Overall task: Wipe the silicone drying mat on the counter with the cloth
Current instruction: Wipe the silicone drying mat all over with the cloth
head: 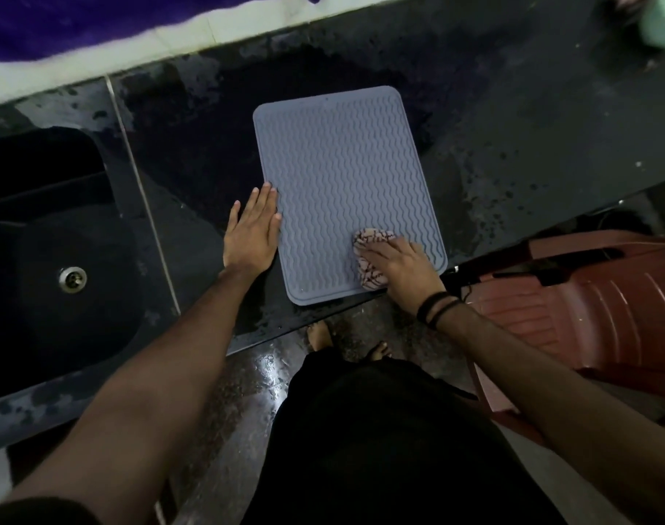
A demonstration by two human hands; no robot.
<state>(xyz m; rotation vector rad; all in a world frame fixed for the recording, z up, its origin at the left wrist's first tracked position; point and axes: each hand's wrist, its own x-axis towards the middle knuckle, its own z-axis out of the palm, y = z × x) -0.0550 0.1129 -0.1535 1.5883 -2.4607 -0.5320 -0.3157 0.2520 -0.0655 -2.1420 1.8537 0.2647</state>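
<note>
Now right hand (401, 265) presses cloth (372, 255) flat on mat's (342, 168) near-right corner (left hand (252, 231) flat, fingers straight, at its left edge).

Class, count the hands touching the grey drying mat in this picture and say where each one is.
2. The left hand lies flat along the mat's left edge; the right hand presses the cloth near its front right corner.
</note>
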